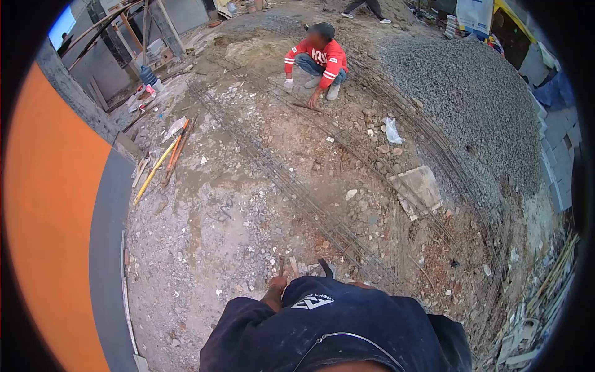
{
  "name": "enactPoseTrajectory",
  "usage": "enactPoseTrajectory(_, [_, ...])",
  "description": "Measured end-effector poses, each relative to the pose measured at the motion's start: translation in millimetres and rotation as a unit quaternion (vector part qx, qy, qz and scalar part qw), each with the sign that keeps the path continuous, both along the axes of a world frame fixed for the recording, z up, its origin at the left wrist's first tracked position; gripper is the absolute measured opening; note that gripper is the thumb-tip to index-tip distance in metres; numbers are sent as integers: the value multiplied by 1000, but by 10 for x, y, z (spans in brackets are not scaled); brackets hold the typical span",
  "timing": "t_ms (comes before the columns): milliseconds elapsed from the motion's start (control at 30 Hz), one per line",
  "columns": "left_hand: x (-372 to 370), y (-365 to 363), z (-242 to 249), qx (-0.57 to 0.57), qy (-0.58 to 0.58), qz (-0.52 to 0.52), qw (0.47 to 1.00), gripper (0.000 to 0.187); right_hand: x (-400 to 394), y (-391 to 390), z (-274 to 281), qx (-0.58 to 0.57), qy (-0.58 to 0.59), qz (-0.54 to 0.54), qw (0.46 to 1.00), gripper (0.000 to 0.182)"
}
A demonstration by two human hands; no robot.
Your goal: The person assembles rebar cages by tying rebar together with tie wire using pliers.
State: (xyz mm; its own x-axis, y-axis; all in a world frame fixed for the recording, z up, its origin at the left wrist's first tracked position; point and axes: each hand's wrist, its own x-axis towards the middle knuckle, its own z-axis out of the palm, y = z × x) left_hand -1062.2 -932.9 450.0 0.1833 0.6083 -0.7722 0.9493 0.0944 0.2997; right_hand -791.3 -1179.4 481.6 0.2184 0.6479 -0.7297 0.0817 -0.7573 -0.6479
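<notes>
Stony ground (186, 248) borders an orange wall (49, 204); whether the left hand (278, 283) pinches anything, I cannot tell.

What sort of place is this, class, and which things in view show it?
Probably an outdoor building site: long steel rebar cages lie across rough ground scattered with rubble, and a large gravel heap stands beyond them.

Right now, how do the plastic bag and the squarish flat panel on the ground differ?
The plastic bag is crumpled; the flat panel lies spread out with fairly straight edges.
The plastic bag looks whitish, the flat panel dull greyish-brown.
The plastic bag appears smaller than the flat panel.
Both lie on the rubble-strewn ground.
</notes>
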Motion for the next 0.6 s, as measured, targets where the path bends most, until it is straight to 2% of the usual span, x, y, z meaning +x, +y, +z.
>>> enactPoseTrajectory(33, [-81,21,-271,-1,1,-1,1000,72,8,-20,20,-2,-3,4,1000,35])
enactPoseTrajectory(100, [-192,101,-806,107,6,-137,985,71,50,-68,49,-9,-12,16,1000,34])
enactPoseTrajectory(133, [-162,139,-741,108,7,-139,984,71,63,-83,61,-11,-16,20,1000,34])
enactPoseTrajectory(167, [-74,177,-556,60,-16,-112,992,69,78,-101,63,-13,-22,26,999,33])
enactPoseTrajectory(233, [151,201,-38,7,-33,-102,994,67,87,-121,60,-16,-33,37,999,33])
enactPoseTrajectory(267, [317,167,423,5,-13,-20,1000,64,90,-123,43,-15,-40,42,998,32])
enactPoseTrajectory(300, [393,155,624,5,7,60,998,62,92,-108,39,-13,-53,52,997,32])
enactPoseTrajectory(333, [372,190,539,3,12,43,999,62,104,-75,33,-10,-74,73,995,32])
enactPoseTrajectory(367, [337,278,320,46,-1,-101,994,58,155,-1,52,-8,-114,110,987,32])
enactPoseTrajectory(400, [282,388,-1,88,-15,-246,965,55,203,109,64,-12,-174,154,973,32])
enactPoseTrajectory(433, [268,418,-101,88,-19,-277,957,54,257,261,289,-67,-240,218,944,31])
enactPoseTrajectory(467, [257,428,-111,73,-19,-271,960,54,317,438,507,-79,-280,195,937,30])
enactPoseTrajectory(533, [320,446,-59,45,-19,-297,954,54,597,1027,647,58,-337,254,905,27])
enactPoseTrajectory(567, [333,450,-116,31,-24,-317,948,54,694,1359,1366,82,-328,323,884,23])
enactPoseTrajectory(600, [390,430,-135,11,-32,-331,943,53,672,1666,1950,160,-376,336,849,25])
